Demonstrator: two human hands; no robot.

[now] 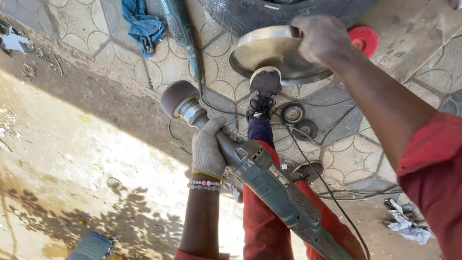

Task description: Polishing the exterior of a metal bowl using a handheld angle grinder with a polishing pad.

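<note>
My left hand (208, 148), in a pale work glove with a bead bracelet at the wrist, grips the neck of a green power polisher (269, 185). Its round brown buffing drum (173, 97) points up and left, in the air. My right hand (321, 37) is bare and holds a round shiny metal dish (269, 53) by its far rim. The dish rests tilted over the toe of my black shoe (263, 91). The drum is apart from the dish, lower left of it.
A second green power tool (182, 33) and a blue rag (143, 25) lie on the patterned paving. A tyre (284, 12) is behind the dish, a red disc (365, 39) beside it. Two dark discs (293, 114) and a white rag (408, 226) lie nearby.
</note>
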